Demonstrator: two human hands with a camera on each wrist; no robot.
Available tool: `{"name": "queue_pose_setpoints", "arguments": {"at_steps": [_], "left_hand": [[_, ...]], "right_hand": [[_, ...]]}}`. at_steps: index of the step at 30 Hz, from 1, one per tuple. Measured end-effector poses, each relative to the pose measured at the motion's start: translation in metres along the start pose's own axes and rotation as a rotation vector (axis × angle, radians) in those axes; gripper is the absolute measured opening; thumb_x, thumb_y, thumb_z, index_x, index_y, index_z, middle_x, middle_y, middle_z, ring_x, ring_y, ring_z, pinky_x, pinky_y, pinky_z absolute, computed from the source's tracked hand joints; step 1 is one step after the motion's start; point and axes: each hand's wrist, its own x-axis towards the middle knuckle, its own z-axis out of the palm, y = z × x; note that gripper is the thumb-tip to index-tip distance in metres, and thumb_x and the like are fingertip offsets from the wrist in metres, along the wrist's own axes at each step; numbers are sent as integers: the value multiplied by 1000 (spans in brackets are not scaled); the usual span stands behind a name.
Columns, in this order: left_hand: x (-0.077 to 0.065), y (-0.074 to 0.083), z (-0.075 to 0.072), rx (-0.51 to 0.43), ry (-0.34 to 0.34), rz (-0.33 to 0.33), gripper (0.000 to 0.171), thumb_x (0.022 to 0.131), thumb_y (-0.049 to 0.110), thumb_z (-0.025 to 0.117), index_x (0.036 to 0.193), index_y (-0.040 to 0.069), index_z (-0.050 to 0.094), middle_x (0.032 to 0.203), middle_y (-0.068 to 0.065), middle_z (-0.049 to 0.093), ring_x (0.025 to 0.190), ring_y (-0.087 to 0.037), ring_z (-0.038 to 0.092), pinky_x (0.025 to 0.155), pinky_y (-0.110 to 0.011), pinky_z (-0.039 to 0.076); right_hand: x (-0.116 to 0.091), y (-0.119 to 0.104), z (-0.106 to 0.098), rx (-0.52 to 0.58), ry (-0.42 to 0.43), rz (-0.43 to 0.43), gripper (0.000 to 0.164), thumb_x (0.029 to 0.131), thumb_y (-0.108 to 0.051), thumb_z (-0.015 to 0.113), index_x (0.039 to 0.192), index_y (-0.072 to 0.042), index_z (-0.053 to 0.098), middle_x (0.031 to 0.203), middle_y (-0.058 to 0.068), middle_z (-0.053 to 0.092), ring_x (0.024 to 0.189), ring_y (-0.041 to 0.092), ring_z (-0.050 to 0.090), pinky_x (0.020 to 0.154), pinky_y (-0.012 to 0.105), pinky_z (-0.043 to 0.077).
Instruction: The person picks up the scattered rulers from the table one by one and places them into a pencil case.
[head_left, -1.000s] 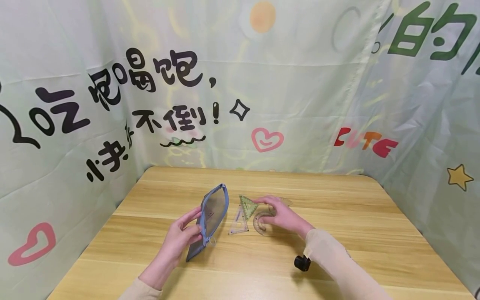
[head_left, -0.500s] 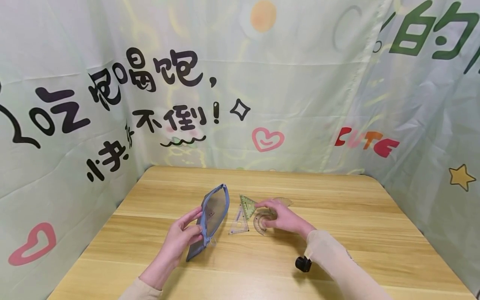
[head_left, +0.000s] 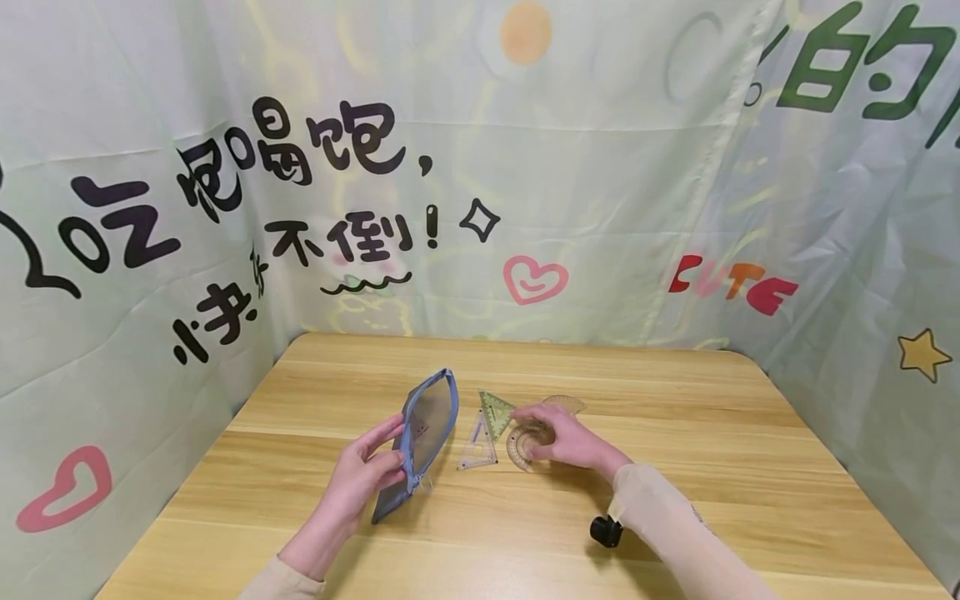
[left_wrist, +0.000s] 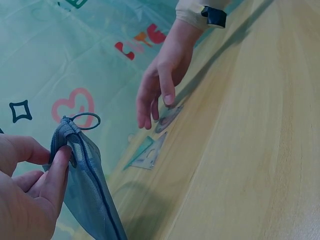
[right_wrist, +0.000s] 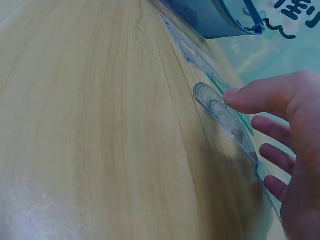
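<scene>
My left hand (head_left: 356, 475) pinches the edge of a grey mesh zip pouch (head_left: 433, 429) with blue trim, its mouth spread open and facing right. The zip pull's loop shows at the top in the left wrist view. My right hand (head_left: 573, 437), fingers spread and loosely bent, hovers over a clear round-edged protractor (head_left: 515, 447) and partly hides it. Left of that hand lies a green triangular set square (head_left: 495, 410), overlapping a clear set square (head_left: 470, 461). Behind the knuckles a yellowish half-round protractor (head_left: 572, 404) peeks out.
Everything lies on a wood-grain table (head_left: 300, 392). Printed cloth curtains (head_left: 600, 192) stand along its back and both sides. A small black camera (head_left: 606, 531) hangs at my right wrist.
My right hand has drawn back slightly to the right above the protractor. The left hand and pouch stay in place, and the drawing tools have not moved.
</scene>
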Motion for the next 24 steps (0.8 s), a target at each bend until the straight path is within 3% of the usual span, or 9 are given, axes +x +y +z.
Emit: {"name": "queue_pose_setpoints", "arguments": {"at_steps": [9,24], "left_hand": [[0,-2,0,-7,3,-7,62,88,-1,59,147,12,46,152,-15,46,89,-8,67,75,-20,59],[1,-2,1,-14,-3,0,62,88,-2,58,148,11,46,152,-16,46,88,-7,67,75,-20,59]], "right_hand": [[-2,4,2,-85,-17,6,67,77,-25,78,139,-12,55,140,9,57,127,32,45,109,65,31],[-2,3,0,-80,-59,27,70,75,-18,75,141,-12,52,145,12,52,137,39,39,113,71,22]]}}
